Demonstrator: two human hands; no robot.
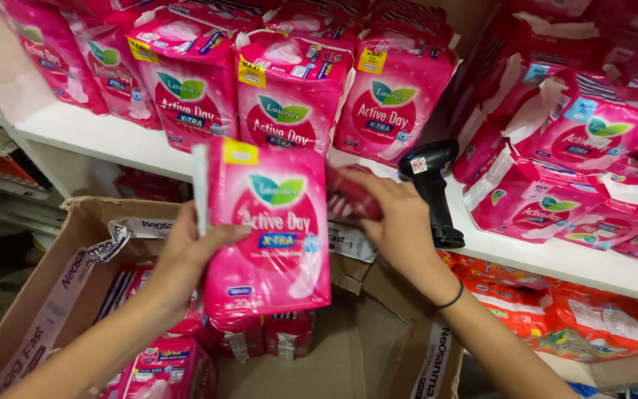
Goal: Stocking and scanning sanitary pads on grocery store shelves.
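Left hand [190, 255] grips a pink packet [267, 225] by its left edge, upright above the cardboard box [75, 222]; right hand [400, 222] apparently clasps its far side.

Left forearm raised from lower left, bare, wrist bent slightly back. Left hand [186, 255] closed in a pinch, thumb across the front, fingers hidden behind. Right forearm raised from lower right, dark band at the wrist. Right hand [396, 222] turned palm down, fingers curled shut, knuckles uppermost. Hands level, well apart.
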